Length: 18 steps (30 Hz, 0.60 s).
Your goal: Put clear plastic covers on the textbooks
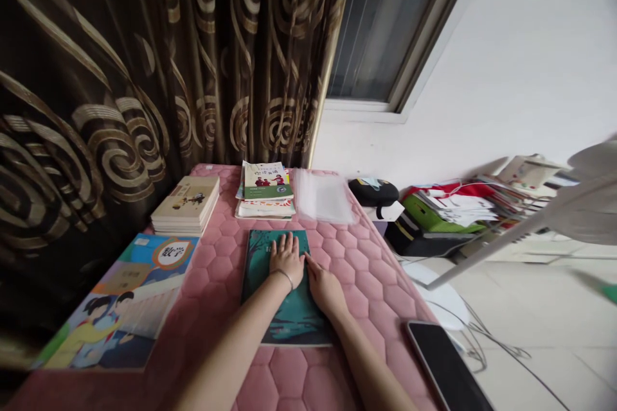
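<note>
A teal book [289, 318] with a dark tree pattern lies flat on the pink quilted surface in front of me. My left hand [288, 262] rests palm down on its upper part, fingers spread. At the book's right edge is my right hand [325, 286], its index finger stretched out close to my left hand. Its other fingers are partly hidden, and I see nothing held in it. Clear plastic sheets [325, 196] lie beyond the book, to the right of a small pile of booklets [267, 183].
To the left lie a blue mathematics textbook [120, 302] and a stack of tan books [187, 202]. A phone [448, 366] sits at the right edge. Past that edge are a white lamp [501, 237], cables, a black case [373, 192] and piled papers [457, 205]. A patterned curtain [193, 77] hangs behind.
</note>
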Available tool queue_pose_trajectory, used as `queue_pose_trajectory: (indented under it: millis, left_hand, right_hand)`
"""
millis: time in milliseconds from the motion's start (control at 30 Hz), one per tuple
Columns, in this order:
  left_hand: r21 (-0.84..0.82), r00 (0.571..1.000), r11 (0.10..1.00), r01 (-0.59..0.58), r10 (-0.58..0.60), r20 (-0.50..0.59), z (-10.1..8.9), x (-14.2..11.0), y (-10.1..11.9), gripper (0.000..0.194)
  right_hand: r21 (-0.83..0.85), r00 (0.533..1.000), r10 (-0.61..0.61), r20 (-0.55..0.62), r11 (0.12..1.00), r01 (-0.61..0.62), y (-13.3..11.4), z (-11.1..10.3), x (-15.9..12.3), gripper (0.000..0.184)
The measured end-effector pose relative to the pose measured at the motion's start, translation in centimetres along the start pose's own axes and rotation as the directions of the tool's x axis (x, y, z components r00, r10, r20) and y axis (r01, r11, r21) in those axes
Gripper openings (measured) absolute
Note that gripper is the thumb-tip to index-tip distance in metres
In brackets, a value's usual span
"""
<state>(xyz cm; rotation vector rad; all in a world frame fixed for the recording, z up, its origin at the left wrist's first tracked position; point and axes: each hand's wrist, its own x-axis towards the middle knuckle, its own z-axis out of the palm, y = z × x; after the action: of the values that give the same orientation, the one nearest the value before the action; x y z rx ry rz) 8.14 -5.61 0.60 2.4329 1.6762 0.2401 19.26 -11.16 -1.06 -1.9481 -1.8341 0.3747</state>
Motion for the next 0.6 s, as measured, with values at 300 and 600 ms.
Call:
queue_pose_trajectory:
  millis: [300, 600]
  left_hand:
    - [0.063, 0.993, 0.993, 0.098, -0.093, -0.070, -0.7, 1.4, -7.2, 0.058]
    - [0.136, 1.000, 0.991, 0.002, 0.001, -0.024, -0.6, -4.4, -4.9, 0.060]
  right_hand:
    - [-0.020, 1.000, 0.013, 0.011, 1.000, -0.012, -0.1, -0.2, -0.2, 0.045]
    - [-0.045, 1.000, 0.012, 0.011, 0.999, -0.012, -0.4, -0.3, -0.3, 0.046]
